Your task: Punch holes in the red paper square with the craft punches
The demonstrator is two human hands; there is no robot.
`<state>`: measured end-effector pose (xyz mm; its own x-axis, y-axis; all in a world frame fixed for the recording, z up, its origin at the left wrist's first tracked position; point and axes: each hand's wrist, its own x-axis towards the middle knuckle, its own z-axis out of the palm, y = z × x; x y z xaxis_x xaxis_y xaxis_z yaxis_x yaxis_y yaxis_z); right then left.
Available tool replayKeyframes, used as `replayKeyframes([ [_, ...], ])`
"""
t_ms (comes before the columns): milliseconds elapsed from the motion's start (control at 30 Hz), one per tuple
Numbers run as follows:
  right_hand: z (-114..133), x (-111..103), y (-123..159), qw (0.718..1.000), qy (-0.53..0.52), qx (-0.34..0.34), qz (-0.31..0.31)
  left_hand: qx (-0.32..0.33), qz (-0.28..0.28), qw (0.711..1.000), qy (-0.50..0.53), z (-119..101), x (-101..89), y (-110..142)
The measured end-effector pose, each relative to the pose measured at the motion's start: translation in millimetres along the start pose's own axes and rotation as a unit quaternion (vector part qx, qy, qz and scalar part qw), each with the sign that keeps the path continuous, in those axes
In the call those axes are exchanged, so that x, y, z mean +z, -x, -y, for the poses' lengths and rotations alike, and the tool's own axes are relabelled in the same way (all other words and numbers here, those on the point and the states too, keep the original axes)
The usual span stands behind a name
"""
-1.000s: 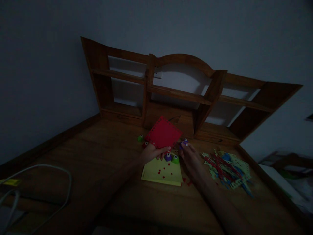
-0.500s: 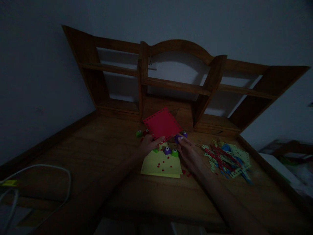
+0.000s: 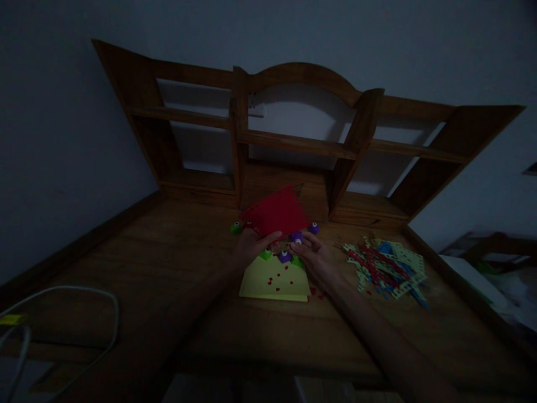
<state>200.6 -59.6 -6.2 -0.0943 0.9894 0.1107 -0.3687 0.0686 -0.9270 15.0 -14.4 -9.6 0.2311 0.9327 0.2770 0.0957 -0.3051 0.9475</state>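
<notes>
My left hand [image 3: 250, 246] grips the near left edge of a red paper sheet [image 3: 277, 212], thumb on top. Small holes run along the sheet's edges. In my right hand [image 3: 316, 257], between thumb and fingers, is a purple craft punch [image 3: 297, 237] with a white eye, close to the sheet's lower right edge. Whether the paper sits inside its slot I cannot tell. Below lie yellow paper sheets [image 3: 264, 285] sprinkled with small red cut-outs. A green punch [image 3: 265, 254], another purple punch [image 3: 284, 256] and a second green punch [image 3: 297, 261] stand at their far end.
More punches stand farther back, a green one [image 3: 236, 227] at left and a purple one [image 3: 314, 228] at right. To the right is a pile of perforated paper strips [image 3: 386, 266]. A wooden shelf [image 3: 293, 144] backs the desk; a white cable [image 3: 115, 313] loops at left.
The purple punch in my right hand has shifted left and turned along the sheet's near edge. The red sheet has tilted slightly in my left hand. The view has shifted a little.
</notes>
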Motion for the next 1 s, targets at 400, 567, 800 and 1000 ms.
replayKeyframes([
  [400,-7,-3,-4,1.000,-0.004,-0.007,-0.017,-0.004,-0.010,1.000,-0.016,-13,2.6,5],
  [567,-4,-3,-2,1.000,0.006,-0.003,-0.004,-0.010,-0.018,1.000,-0.010,-12,1.5,5],
  [800,-4,-3,-2,1.000,0.006,-0.006,-0.012,-0.001,-0.021,1.000,-0.006,-10,1.2,4],
  [1000,-6,-3,-2,1.000,0.001,-0.013,0.002,0.009,-0.018,1.000,-0.014,-5,1.3,4],
])
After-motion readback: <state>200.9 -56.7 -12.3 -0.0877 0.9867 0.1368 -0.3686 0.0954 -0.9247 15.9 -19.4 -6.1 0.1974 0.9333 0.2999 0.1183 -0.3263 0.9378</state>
